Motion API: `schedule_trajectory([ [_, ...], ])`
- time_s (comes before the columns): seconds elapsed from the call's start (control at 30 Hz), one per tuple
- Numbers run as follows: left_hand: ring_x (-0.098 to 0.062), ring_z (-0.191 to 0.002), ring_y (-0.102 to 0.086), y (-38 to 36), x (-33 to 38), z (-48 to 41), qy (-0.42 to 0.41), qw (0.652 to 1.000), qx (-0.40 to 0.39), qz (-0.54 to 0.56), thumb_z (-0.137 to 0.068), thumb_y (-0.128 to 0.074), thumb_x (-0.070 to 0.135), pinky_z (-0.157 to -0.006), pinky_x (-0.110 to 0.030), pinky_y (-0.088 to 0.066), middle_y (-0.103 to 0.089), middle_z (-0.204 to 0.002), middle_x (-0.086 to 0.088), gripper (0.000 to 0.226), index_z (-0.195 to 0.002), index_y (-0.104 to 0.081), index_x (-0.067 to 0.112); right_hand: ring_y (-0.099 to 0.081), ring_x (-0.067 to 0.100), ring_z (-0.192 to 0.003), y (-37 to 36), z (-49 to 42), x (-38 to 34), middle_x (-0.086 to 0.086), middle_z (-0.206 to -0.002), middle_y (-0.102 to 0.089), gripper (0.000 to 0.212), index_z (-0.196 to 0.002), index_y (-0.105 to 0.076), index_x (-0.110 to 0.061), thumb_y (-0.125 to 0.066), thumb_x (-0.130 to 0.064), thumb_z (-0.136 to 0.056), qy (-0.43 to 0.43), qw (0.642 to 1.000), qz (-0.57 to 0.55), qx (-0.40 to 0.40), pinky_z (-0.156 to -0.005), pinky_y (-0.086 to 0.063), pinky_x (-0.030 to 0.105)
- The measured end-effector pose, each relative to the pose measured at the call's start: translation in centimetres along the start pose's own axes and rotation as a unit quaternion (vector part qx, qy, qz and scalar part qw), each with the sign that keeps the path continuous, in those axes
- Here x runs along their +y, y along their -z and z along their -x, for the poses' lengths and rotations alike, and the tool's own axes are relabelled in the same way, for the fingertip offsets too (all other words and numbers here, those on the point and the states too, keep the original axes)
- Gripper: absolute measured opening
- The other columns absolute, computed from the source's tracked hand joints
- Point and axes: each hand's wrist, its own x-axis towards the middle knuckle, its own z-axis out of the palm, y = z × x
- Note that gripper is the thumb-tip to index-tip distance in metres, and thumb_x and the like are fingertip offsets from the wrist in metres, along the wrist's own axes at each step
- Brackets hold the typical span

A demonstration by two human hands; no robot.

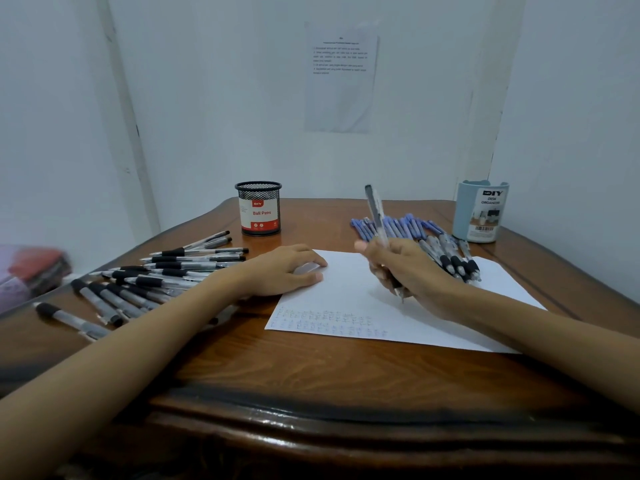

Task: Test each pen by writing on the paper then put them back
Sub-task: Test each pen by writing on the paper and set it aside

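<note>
A spread of black pens [145, 282] is laid on the left of the desk [311, 368], with a mesh cup [258, 209] stood behind it. The left hand [284, 270] is rested on the left edge of the paper [346, 296], its fingers [311, 263] released and loosely bent, with nothing grasped. Right of it, a pen [375, 213] is grasped by the fingers [380, 274] of the right hand [405, 268]. Its upper end is raised above the thumb and its tip is pointed down below the fingers at the paper; contact cannot be told. Blue pens [398, 225] are heaped behind, beside a pale blue organiser [479, 213].
</note>
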Motion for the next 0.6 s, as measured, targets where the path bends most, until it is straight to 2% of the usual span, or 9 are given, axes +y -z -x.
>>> schedule_trajectory([
  [0.07,-0.011,-0.122,-0.041,0.02,0.01,-0.04,0.000,1.000,0.000,-0.003,-0.096,-0.041,0.037,-0.101,-0.023,-0.032,-0.043,-0.138,0.004,0.038,-0.132,-0.046,0.025,-0.033,0.004,-0.039,0.00,0.07,0.13,-0.006,-0.050,-0.040,0.018,-0.087,-0.054,-0.015,-0.055,-0.033,-0.090,0.018,1.000,0.014,-0.005,-0.038,-0.027,0.015],
  [0.13,-0.011,-0.121,-0.041,0.06,0.03,-0.06,-0.002,1.000,0.001,-0.005,-0.096,-0.041,0.037,-0.101,-0.023,-0.033,-0.043,-0.138,0.004,0.038,-0.132,-0.046,0.026,-0.033,0.002,-0.037,-0.05,0.04,0.22,-0.005,-0.050,-0.040,0.023,-0.106,-0.053,-0.016,-0.052,-0.034,-0.092,0.023,1.000,0.006,-0.013,-0.037,-0.028,0.014],
  [0.17,-0.011,-0.120,-0.042,0.08,0.02,-0.06,-0.002,1.000,0.001,-0.006,-0.096,-0.041,0.037,-0.100,-0.023,-0.034,-0.043,-0.137,0.004,0.037,-0.132,-0.046,0.026,-0.032,0.003,-0.036,-0.01,-0.02,0.18,-0.004,-0.050,-0.039,0.027,-0.108,-0.054,-0.014,-0.047,-0.036,-0.094,0.026,1.000,0.001,-0.016,-0.036,-0.027,0.014],
  [0.27,-0.012,-0.119,-0.042,0.18,0.04,-0.10,-0.002,1.000,0.000,-0.007,-0.097,-0.041,0.036,-0.097,-0.022,-0.034,-0.044,-0.136,0.003,0.037,-0.132,-0.046,0.025,-0.028,0.007,-0.034,0.26,-0.03,0.09,-0.003,-0.044,-0.037,0.037,-0.100,-0.061,-0.010,-0.035,-0.037,-0.098,0.027,0.999,-0.016,-0.032,-0.034,-0.025,0.016],
  [0.33,-0.011,-0.119,-0.042,0.19,0.03,-0.13,-0.001,1.000,-0.002,-0.008,-0.097,-0.041,0.036,-0.096,-0.021,-0.033,-0.044,-0.137,0.002,0.037,-0.132,-0.046,0.025,-0.031,0.006,-0.034,0.16,0.15,0.00,-0.003,-0.044,-0.039,0.032,-0.101,-0.063,-0.011,-0.037,-0.031,-0.098,0.030,0.998,-0.025,-0.042,-0.036,-0.027,0.015],
  [0.43,-0.011,-0.119,-0.042,0.19,0.06,-0.11,0.000,1.000,-0.003,-0.007,-0.097,-0.041,0.036,-0.097,-0.020,-0.034,-0.043,-0.138,0.003,0.038,-0.133,-0.045,0.026,-0.039,0.001,-0.035,0.03,0.16,-0.12,-0.006,-0.043,-0.045,0.015,-0.107,-0.056,-0.023,-0.047,-0.018,-0.096,0.020,0.998,-0.053,-0.037,-0.037,-0.030,0.011],
  [0.6,-0.011,-0.120,-0.041,0.27,0.20,-0.03,-0.003,1.000,-0.002,-0.004,-0.097,-0.041,0.034,-0.097,-0.020,-0.033,-0.043,-0.138,0.003,0.038,-0.133,-0.045,0.024,-0.039,0.007,-0.043,0.18,-0.73,-0.34,-0.004,-0.048,-0.052,0.024,-0.106,-0.056,-0.025,-0.043,-0.009,-0.094,-0.062,0.993,-0.098,-0.015,-0.036,-0.028,0.015],
])
